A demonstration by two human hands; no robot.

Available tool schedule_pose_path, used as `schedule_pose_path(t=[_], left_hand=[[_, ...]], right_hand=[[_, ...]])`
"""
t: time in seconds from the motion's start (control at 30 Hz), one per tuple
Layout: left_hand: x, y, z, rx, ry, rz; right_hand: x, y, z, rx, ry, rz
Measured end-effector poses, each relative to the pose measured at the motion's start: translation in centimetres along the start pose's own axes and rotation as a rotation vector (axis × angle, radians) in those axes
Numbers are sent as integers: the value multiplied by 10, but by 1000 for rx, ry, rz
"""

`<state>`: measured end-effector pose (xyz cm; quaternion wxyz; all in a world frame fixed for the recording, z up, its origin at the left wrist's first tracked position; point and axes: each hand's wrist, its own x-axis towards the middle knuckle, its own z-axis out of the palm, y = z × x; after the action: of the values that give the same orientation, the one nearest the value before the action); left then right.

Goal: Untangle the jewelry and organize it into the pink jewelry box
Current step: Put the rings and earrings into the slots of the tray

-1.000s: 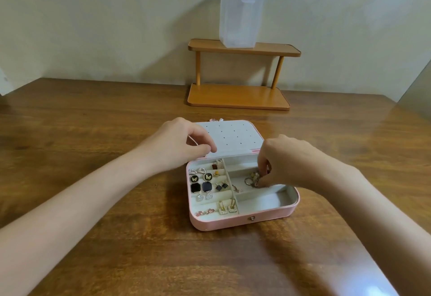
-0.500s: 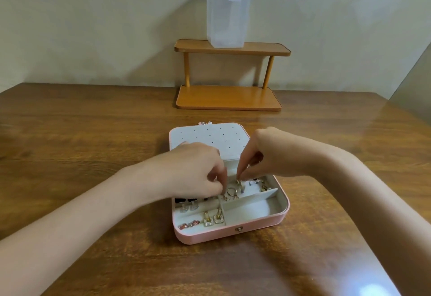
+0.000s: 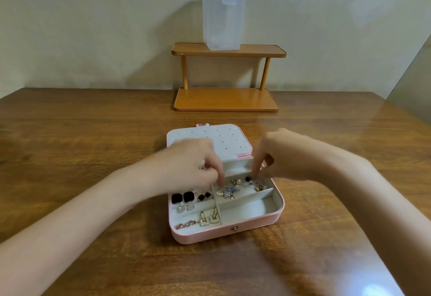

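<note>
The pink jewelry box (image 3: pixel 233 231) lies open mid-table, its white dotted lid (image 3: pixel 226 136) flat behind it. Its left rolls carry black square studs (image 3: pixel 183 197), silver drops (image 3: pixel 185 207), gold pin earrings (image 3: pixel 210 219) and pink studs (image 3: pixel 185 225). A tangle of small earrings and rings (image 3: pixel 229 190) fills the middle right compartment. My left hand (image 3: pixel 191 162) reaches down and pinches at the tangle's left end. My right hand (image 3: pixel 286 155) pinches at its right end, fingertips pointing down. Both hands are blurred.
A two-tier wooden shelf (image 3: pixel 224 99) stands at the back against the wall, with a clear plastic container (image 3: pixel 222 23) on its top tier. The box's front right compartment (image 3: pixel 247 209) holds nothing. Brown wooden table (image 3: pixel 93 155) spreads on all sides.
My left hand came off the lid and went down into the middle compartment. My right hand shifted within that compartment, and the two hands now sit a little apart over the tangle.
</note>
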<state>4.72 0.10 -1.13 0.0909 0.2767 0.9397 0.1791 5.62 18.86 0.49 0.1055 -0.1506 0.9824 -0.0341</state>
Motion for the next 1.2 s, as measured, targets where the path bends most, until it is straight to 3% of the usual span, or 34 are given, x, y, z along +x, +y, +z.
schedule_pose_path(t=[0.1, 0.23, 0.5, 0.6, 0.7, 0.83, 0.93, 1.2], left_hand=[[-1, -16, -13, -190, 205, -135], [-5, -29, -5, -240, 176, -235], [-18, -40, -6, -261, 262, -298], [-23, -51, -9, -351, 386, -376], [-23, -63, -7, -464, 360, -507], [-12, -66, 0, -653, 282, -599], [1, -64, 6, -705, 306, -646], [17, -63, 9, -589, 259, -665]], right_hand=[[-1, 5, -5, 40, -2, 14], [7, -5, 11, -30, -75, 28], [11, -12, 7, 38, -38, -32], [15, 7, 1, 130, 159, 39], [21, 24, 8, 297, 390, 134], [16, 14, 14, 344, 219, -95], [17, 7, 14, 241, 93, -138], [24, 2, 26, 134, 146, -123]])
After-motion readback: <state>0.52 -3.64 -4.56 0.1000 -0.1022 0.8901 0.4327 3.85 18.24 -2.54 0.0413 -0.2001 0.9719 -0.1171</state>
